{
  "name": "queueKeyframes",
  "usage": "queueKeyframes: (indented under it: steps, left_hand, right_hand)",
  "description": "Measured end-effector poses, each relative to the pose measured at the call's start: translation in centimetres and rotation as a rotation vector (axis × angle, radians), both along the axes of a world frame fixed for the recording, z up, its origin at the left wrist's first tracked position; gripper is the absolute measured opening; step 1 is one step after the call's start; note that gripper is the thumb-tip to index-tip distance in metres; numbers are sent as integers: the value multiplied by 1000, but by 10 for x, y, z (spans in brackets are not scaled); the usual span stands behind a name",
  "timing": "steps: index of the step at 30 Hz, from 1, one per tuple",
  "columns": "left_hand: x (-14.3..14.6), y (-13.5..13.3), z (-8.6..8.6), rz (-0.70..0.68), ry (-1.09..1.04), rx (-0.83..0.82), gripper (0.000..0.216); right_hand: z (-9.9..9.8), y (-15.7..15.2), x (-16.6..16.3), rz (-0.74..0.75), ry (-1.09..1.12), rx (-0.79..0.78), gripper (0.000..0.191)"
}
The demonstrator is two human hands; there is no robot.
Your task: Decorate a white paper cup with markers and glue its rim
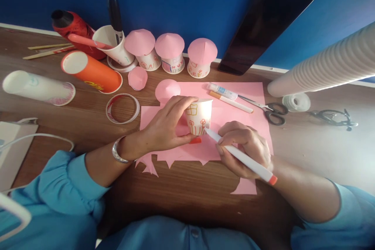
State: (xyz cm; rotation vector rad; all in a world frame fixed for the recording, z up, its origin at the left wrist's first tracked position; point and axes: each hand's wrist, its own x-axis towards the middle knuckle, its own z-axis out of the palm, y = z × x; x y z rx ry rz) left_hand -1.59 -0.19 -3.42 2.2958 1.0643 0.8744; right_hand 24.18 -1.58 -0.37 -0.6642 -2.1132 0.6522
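Observation:
My left hand [166, 123] is wrapped round a small white paper cup [199, 115] that stands upside down on a pink paper sheet [234, 119]. Orange flowers and a box shape are drawn on the cup. My right hand [244, 148] grips a white marker with an orange end [249, 160], and its tip touches the cup's lower right side. An orange marker cap [195, 140] lies on the paper just under my left thumb. A pink paper cone [166, 89] rests behind my left hand.
Three decorated cups with pink cone tops [171, 52] stand by the blue wall. Orange [92, 72] and white [36, 88] cup stacks lie at left, a long white stack [325, 66] at right. Scissors [271, 111], glue tube [222, 91], phone [265, 25], tape roll [296, 102].

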Motion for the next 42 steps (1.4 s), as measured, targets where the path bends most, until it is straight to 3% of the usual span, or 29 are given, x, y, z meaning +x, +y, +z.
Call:
queueKeyframes:
  steps: [26,42]
  left_hand:
    - [-1,-1,-1,21,36,-58,92]
    - [-1,-1,-2,12,17,-13,96]
  right_hand:
    - [1,2,-2,-41,-30,57,25]
    - [0,3,-4,-26,-15,52,26]
